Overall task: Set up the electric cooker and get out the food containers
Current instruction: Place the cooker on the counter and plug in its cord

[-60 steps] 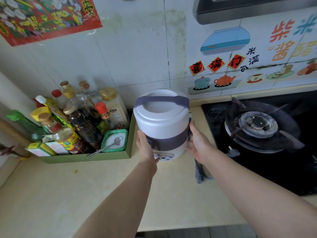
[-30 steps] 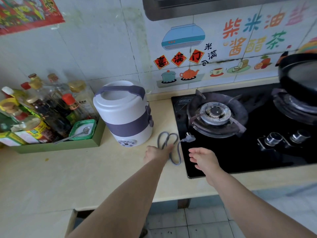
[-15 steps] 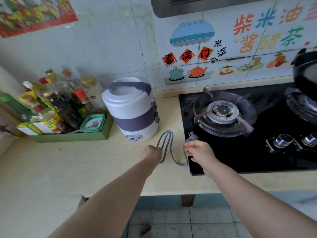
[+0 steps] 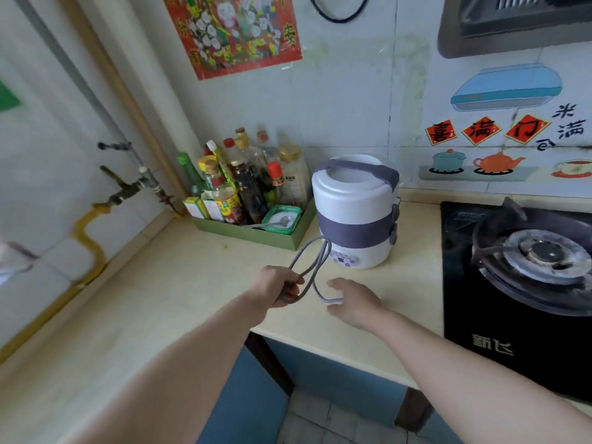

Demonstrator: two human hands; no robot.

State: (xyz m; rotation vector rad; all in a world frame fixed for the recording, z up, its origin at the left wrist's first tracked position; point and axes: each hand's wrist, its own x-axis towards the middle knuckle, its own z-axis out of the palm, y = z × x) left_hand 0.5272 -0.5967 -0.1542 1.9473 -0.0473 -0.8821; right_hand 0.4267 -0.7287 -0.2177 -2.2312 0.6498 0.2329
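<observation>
The white electric cooker (image 4: 355,200) with a grey band and grey handle stands upright on the beige counter (image 4: 198,283), near the wall. Its lid is on. My left hand (image 4: 280,285) is shut on the looped grey power cord (image 4: 312,261), lifted just in front of the cooker. My right hand (image 4: 354,299) hovers beside it, fingers curled around the cord's lower loop. The plug is hidden from view.
A green tray (image 4: 256,237) of sauce bottles and a small dish with a spoon sits left of the cooker. A black gas stove (image 4: 525,261) lies to the right. A yellow gas pipe (image 4: 86,238) runs along the left wall. The counter's front edge is near my arms.
I set the cooker down beside the green tray, then picked up its cord from the counter. My head has turned left, and my left hand has lifted the looped cord.
</observation>
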